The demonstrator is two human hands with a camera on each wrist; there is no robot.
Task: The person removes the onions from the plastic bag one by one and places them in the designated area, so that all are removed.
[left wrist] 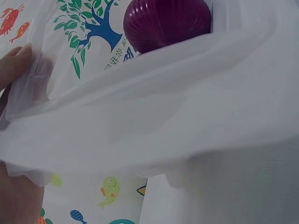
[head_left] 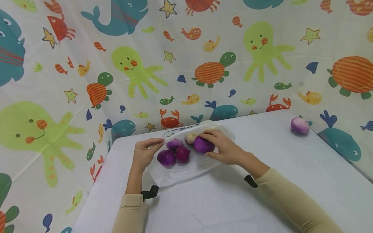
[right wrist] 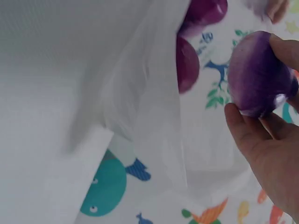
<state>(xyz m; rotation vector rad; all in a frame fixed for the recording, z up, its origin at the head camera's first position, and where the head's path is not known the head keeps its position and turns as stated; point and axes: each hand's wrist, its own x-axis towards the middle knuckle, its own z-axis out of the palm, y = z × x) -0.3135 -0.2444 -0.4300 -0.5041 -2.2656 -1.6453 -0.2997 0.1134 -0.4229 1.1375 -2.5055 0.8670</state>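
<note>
One curtain printed with sea animals is hanging behind the white surface. On it, toward the far edge, a thin whitish plastic bag is lying spread open. The left hand is pinching the bag's left edge; the right hand is gripping a purple onion with thumb and fingers, over the bag's right part. Between the hands, three purple-red onions and a pale one are resting in the bag, left of the gripped one. Well apart from both hands, a pinkish onion is sitting near the surface's far right corner.
</note>
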